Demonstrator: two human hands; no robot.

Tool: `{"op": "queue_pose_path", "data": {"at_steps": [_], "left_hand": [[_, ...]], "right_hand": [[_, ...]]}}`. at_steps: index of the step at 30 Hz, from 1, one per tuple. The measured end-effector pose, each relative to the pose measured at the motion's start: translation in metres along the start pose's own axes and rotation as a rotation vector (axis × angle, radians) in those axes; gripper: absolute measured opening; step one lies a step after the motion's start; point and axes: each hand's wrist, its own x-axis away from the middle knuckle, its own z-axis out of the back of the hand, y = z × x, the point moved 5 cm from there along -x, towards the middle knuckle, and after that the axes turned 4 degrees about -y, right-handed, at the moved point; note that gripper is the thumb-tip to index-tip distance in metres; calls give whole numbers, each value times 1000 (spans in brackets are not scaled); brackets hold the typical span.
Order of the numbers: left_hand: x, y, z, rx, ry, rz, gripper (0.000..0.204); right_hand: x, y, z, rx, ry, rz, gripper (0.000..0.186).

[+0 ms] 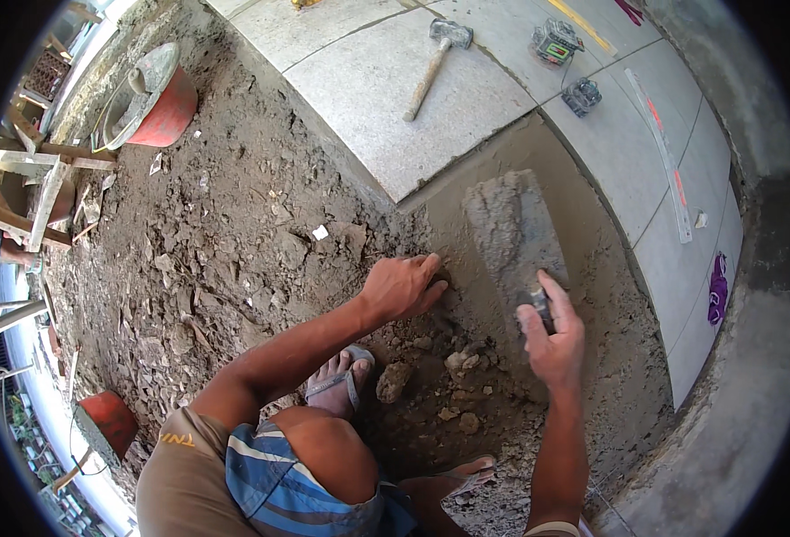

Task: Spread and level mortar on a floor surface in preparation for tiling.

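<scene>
My right hand (553, 340) grips the handle of a trowel (547, 234), its fingers wrapped around the grip. The flat, wide blade lies over a bed of wet grey mortar (525, 143), with a lumpy layer of mortar along the blade's left side. My left hand (402, 286) is at the left border of the mortar, its fingers loosely bent and apart, fingertips at the ground. No held thing shows in it. Beyond the mortar bed, a large pale floor tile (359, 116) ends in a corner pointing toward me.
A hammer (431, 72) lies on the tiles. To its right are a laser level (554, 43), a dark battery pack (581, 97) and a long straightedge (663, 157). Mortar-filled red buckets (166, 107) stand at left on rubble-strewn soil (234, 206). A concrete wall (762, 358) bounds the right.
</scene>
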Motion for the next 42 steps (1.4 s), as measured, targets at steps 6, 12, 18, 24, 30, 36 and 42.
{"op": "queue_pose_path", "data": {"at_steps": [6,12,18,24,30,36,42], "left_hand": [[13,1,2,74,29,-1,37],[13,-5,3,145,-60,21,37],[11,-6,0,163,-53,29,34],[14,-9,2,257,-5,-1,32],[9,-5,1,264,45,10,28],[3,-7,7,327,-2,26,31],[20,2,6,442,53,28,31]], "right_hand": [[-9,12,-59,582,-28,211,57],[-17,9,-40,411,131,235,50],[-71,28,-63,392,-252,17,46],[-67,38,-67,552,-386,-40,41],[-67,69,-43,574,-135,-105,42],[-55,62,-10,417,150,-19,44],[-74,37,-66,455,-181,-84,46]]}}
